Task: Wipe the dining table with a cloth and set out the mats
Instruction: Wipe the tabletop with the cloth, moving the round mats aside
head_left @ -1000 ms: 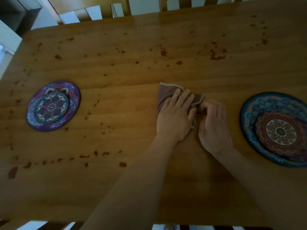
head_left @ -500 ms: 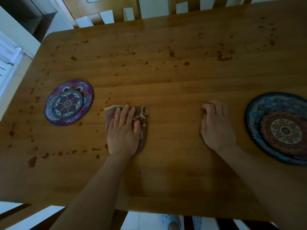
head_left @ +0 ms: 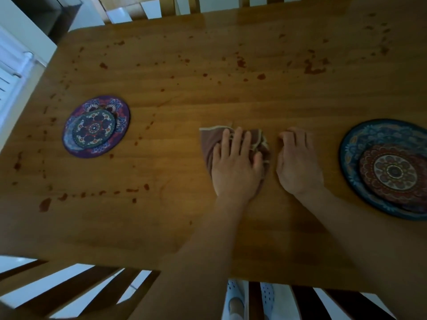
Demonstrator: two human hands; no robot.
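Note:
A brownish cloth point(head_left: 209, 142) with a pale hem lies bunched on the wooden dining table point(head_left: 208, 93). My left hand point(head_left: 235, 165) presses flat on it, fingers straight. My right hand point(head_left: 298, 162) rests on the bare wood just right of the cloth, fingers loosely curled, holding nothing. A purple patterned round mat point(head_left: 96, 127) lies at the left. At the right edge a red patterned mat point(head_left: 392, 173) lies stacked on a larger blue round mat point(head_left: 360, 144). Reddish-brown spots point(head_left: 313, 70) are scattered over the far and left parts of the table.
Chair backs with wooden slats stand at the near edge point(head_left: 76, 287) and the far edge point(head_left: 147, 10) of the table. A white radiator point(head_left: 9, 72) is at the left. My slippered foot point(head_left: 234, 299) shows below the table's near edge.
My left hand slid the cloth left towards the purple mat, then back right beside my right hand. My right hand stayed in place on the table.

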